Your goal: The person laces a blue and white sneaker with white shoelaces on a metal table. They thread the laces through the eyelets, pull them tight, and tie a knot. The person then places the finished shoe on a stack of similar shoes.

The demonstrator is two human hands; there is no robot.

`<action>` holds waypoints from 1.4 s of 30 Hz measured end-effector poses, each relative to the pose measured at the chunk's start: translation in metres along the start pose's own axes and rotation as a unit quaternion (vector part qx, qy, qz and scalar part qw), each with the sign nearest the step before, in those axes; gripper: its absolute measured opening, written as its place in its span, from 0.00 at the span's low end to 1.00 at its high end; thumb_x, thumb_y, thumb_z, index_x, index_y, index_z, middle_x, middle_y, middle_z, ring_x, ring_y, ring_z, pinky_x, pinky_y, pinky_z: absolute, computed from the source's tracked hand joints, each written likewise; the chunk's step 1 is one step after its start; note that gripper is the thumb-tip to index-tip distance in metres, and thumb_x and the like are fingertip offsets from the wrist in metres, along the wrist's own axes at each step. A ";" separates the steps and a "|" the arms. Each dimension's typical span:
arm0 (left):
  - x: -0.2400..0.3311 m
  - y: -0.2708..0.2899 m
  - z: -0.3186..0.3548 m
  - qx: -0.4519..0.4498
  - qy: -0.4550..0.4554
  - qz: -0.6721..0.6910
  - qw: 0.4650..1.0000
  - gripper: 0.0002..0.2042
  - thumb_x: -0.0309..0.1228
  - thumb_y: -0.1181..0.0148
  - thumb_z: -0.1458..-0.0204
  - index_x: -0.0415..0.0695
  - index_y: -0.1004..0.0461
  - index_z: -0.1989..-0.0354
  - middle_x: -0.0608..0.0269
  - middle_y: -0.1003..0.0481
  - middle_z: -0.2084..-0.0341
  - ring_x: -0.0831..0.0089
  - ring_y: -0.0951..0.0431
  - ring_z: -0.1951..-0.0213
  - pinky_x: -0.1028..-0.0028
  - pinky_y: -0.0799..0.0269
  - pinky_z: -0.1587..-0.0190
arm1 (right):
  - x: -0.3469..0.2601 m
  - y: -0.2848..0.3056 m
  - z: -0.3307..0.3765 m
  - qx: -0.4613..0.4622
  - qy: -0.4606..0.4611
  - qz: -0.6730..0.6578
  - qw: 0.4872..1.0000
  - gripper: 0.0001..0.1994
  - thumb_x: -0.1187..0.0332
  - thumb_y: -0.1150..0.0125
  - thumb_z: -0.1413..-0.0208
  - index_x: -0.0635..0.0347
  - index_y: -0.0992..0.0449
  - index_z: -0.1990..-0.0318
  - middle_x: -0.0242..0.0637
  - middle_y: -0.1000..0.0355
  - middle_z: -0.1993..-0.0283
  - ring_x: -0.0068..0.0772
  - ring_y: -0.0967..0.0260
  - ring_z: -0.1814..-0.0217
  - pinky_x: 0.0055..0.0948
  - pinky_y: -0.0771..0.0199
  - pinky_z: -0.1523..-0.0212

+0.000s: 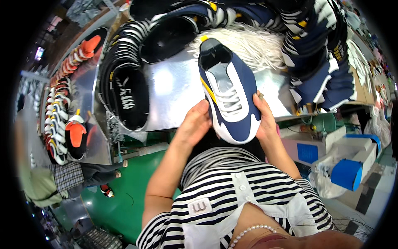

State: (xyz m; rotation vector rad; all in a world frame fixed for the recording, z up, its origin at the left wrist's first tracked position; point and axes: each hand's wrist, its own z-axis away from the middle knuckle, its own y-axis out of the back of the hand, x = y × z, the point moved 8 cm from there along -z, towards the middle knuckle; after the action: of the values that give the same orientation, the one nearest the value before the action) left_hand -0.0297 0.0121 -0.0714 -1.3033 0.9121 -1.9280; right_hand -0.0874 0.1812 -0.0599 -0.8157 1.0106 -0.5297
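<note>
both hands, left (pixel 195 124) and right (pixel 265 120), raised, cupped around a navy sneaker (pixel 230 91) over the metal table (pixel 174 91)

The person wears a short-sleeved top (pixel 232 195) with narrow black and white horizontal stripes. A plain white placket with a small white button (pixel 237 175) runs down its front, and a white collar panel spreads open at the neck. A small grey rectangular patch (pixel 200 206) sits on the chest. A strand of small white pearl beads (pixel 248 232) hangs at the neck. Both forearms are bare, with no watch or rings visible.
</note>
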 end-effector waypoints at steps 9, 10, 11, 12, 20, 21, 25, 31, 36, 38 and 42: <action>0.135 -0.099 0.118 0.199 -0.331 -0.767 0.513 0.21 0.21 0.42 0.51 0.30 0.32 0.47 0.52 0.30 0.63 0.56 0.24 0.67 0.67 0.26 0.63 | -0.054 -0.015 -0.044 -0.043 0.384 0.725 0.569 0.09 0.75 0.39 0.47 0.62 0.28 0.58 0.45 0.28 0.62 0.50 0.31 0.59 0.40 0.30 0.59; 0.135 -0.089 0.121 0.246 -0.296 -0.804 0.453 0.22 0.20 0.43 0.53 0.29 0.32 0.46 0.50 0.32 0.63 0.53 0.25 0.68 0.64 0.26 0.65 | -0.056 -0.015 -0.046 -0.045 0.383 0.763 0.520 0.10 0.74 0.38 0.49 0.61 0.28 0.59 0.43 0.29 0.62 0.48 0.32 0.57 0.38 0.32 0.56; 0.138 -0.063 0.118 0.314 -0.229 -0.819 0.422 0.22 0.19 0.43 0.54 0.33 0.31 0.46 0.51 0.30 0.59 0.51 0.23 0.64 0.63 0.26 0.63 | -0.055 -0.010 -0.051 -0.042 0.367 0.789 0.492 0.11 0.74 0.37 0.50 0.61 0.28 0.58 0.42 0.29 0.60 0.48 0.32 0.55 0.39 0.33 0.55; 0.147 -0.034 0.111 0.351 -0.211 -0.833 0.372 0.22 0.19 0.44 0.54 0.34 0.30 0.47 0.50 0.29 0.59 0.51 0.22 0.65 0.62 0.25 0.64 | -0.050 -0.010 -0.056 -0.044 0.348 0.816 0.459 0.12 0.73 0.37 0.50 0.61 0.27 0.57 0.42 0.29 0.58 0.48 0.33 0.53 0.40 0.34 0.54; 0.217 0.075 0.009 0.516 -0.224 -0.782 0.268 0.25 0.26 0.41 0.56 0.32 0.32 0.46 0.46 0.30 0.57 0.52 0.21 0.67 0.61 0.24 0.67 | -0.040 -0.062 -0.059 -0.161 0.329 0.787 0.496 0.15 0.71 0.34 0.50 0.60 0.27 0.54 0.41 0.31 0.52 0.45 0.32 0.50 0.38 0.31 0.52; 0.215 0.072 0.010 0.505 -0.236 -0.773 0.303 0.28 0.27 0.40 0.55 0.31 0.36 0.43 0.44 0.31 0.55 0.50 0.22 0.62 0.61 0.25 0.62 | -0.042 -0.067 -0.065 -0.173 0.310 0.778 0.519 0.15 0.72 0.34 0.50 0.60 0.27 0.54 0.41 0.31 0.53 0.43 0.31 0.51 0.37 0.30 0.54; 0.195 0.080 0.023 0.456 -0.290 -0.663 0.518 0.44 0.34 0.33 0.52 0.32 0.54 0.31 0.39 0.38 0.44 0.50 0.31 0.47 0.61 0.32 0.45 | -0.053 -0.119 -0.090 -0.224 0.288 0.751 0.550 0.13 0.76 0.36 0.49 0.62 0.27 0.55 0.41 0.30 0.56 0.40 0.28 0.57 0.31 0.27 0.59; 0.194 0.068 0.020 0.372 -0.526 -0.285 0.709 0.38 0.26 0.40 0.43 0.35 0.59 0.30 0.45 0.48 0.32 0.56 0.45 0.32 0.62 0.48 0.32 | 0.010 -0.323 -0.160 -0.407 0.353 0.662 0.521 0.12 0.76 0.37 0.46 0.64 0.28 0.54 0.40 0.31 0.54 0.34 0.28 0.56 0.27 0.26 0.59; 0.191 0.066 0.015 0.350 -0.555 -0.231 0.718 0.38 0.22 0.42 0.43 0.34 0.61 0.30 0.42 0.55 0.30 0.53 0.51 0.29 0.57 0.55 0.29 | 0.107 -0.464 -0.272 -0.439 0.350 0.690 0.456 0.21 0.59 0.34 0.46 0.65 0.29 0.52 0.44 0.31 0.53 0.41 0.28 0.56 0.34 0.27 0.50; 0.194 0.064 0.022 0.352 -0.547 -0.270 0.710 0.38 0.21 0.43 0.44 0.33 0.61 0.30 0.42 0.54 0.30 0.52 0.51 0.30 0.55 0.56 0.29 | 0.135 -0.488 -0.330 -0.385 0.311 0.740 0.455 0.28 0.50 0.34 0.48 0.68 0.29 0.51 0.49 0.30 0.50 0.45 0.29 0.50 0.37 0.30 0.46; 0.200 0.092 0.048 0.405 -0.503 -0.283 0.709 0.34 0.23 0.42 0.43 0.31 0.54 0.33 0.43 0.49 0.34 0.56 0.49 0.32 0.57 0.57 0.29 | 0.182 -0.467 -0.441 -0.252 0.135 0.872 0.398 0.38 0.39 0.44 0.43 0.68 0.34 0.40 0.47 0.32 0.42 0.40 0.35 0.38 0.35 0.37 0.38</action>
State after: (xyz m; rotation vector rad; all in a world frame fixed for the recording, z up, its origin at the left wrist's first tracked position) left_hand -0.0354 -0.2104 -0.0327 -1.7512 -0.8876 -1.2687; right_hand -0.4103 -0.3828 0.0918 0.2480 1.7451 1.6401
